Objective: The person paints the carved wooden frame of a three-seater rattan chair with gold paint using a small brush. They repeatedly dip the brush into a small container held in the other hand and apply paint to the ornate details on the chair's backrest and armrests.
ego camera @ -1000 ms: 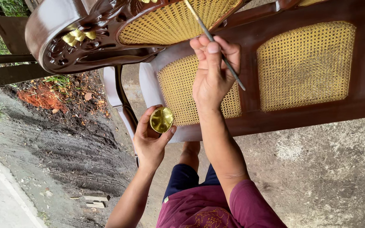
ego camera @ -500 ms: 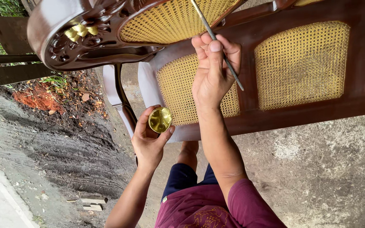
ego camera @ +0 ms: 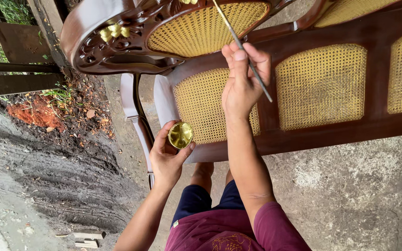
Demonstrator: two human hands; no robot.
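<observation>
Head view: compared with the earlier frames, the right hand (ego camera: 242,83) sits slightly lower on the brush (ego camera: 242,49), and the left hand (ego camera: 166,158) with its cup has barely shifted. One thin brush runs diagonally, its long axis from the lower right near the thumb up to the upper left, where the tip reaches the carved chair crest (ego camera: 117,42) and leaves the frame. Right-hand fingers are pinched closed round the brush shaft. Left-hand fingers curl half-closed around one small round cup of gold paint (ego camera: 180,135), its open mouth facing the camera, just in front of a cane panel (ego camera: 201,104). Four woven cane panels show. One gilded flower carving (ego camera: 113,31) marks the crest.
</observation>
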